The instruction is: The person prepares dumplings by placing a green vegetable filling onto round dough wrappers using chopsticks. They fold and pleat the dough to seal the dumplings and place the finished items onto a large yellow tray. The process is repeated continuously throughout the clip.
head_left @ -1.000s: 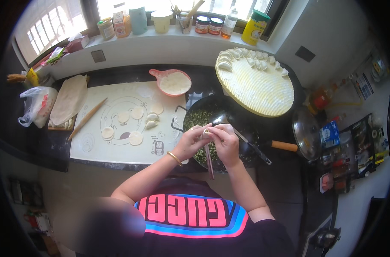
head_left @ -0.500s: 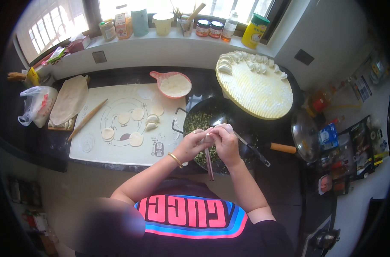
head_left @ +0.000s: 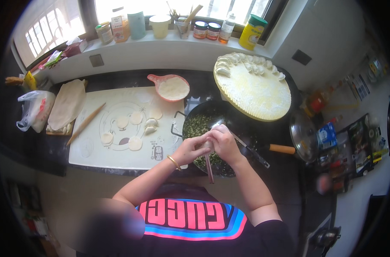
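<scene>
Over the wok [head_left: 242, 162], my left hand [head_left: 191, 147] and my right hand [head_left: 223, 142] meet with fingertips pinched together. Between them a small pale bit of a dumpling [head_left: 208, 144] shows; the fingers cover most of it. Chopped green filling [head_left: 199, 124] lies in the wok under my hands. A pair of reddish chopsticks [head_left: 209, 169] sticks out below my fingers toward me; I cannot tell whether a hand touches them. On the white mat [head_left: 85, 152] to the left lie several round wrappers [head_left: 135, 143] and two folded dumplings [head_left: 150, 126].
A round yellow tray [head_left: 257, 96] with dumplings along its far edge stands beyond the wok. A pink scoop [head_left: 173, 88] of flour, a rolling pin [head_left: 85, 124] and a dough sheet [head_left: 67, 103] are left. A glass lid [head_left: 304, 137] is right. Jars [head_left: 199, 30] line the sill.
The view has shifted slightly. My hands have come a little lower and nearer to me, still pinched together, and the left fingers lie more over the dumpling.
</scene>
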Available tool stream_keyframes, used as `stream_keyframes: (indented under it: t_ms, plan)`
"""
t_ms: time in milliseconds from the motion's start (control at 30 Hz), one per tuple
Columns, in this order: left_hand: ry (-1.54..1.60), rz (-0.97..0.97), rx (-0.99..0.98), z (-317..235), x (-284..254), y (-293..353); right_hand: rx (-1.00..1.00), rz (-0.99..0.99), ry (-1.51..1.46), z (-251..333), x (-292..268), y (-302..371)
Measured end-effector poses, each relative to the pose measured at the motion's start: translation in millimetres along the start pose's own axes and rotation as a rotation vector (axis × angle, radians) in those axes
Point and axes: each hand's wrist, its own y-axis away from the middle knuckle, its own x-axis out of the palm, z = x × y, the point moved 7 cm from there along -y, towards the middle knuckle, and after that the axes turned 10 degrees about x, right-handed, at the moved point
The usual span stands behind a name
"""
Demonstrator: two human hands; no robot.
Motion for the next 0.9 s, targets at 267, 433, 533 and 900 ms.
stream_keyframes:
  t_ms: [267, 433, 533, 900]
  plan:
    - [0.09, -0.089, 0.027, 4.5, -2.9, 3.8, 0.305, 0.026, -0.179, -30.5, 9.7, 8.8]
    - [0.094, -0.099, 0.032, 10.4, -0.8, 4.4, 0.165, -0.043, -0.095, -18.3, 17.5, 7.9]
    - [0.09, -0.125, 0.045, 8.5, -2.1, 4.8, 0.093, -0.137, -0.064, -11.2, 17.8, 8.9]
    - [0.134, -0.118, 0.06, 23.9, -3.8, 4.5, 0.11, -0.188, -0.023, -10.0, 25.1, 21.2]
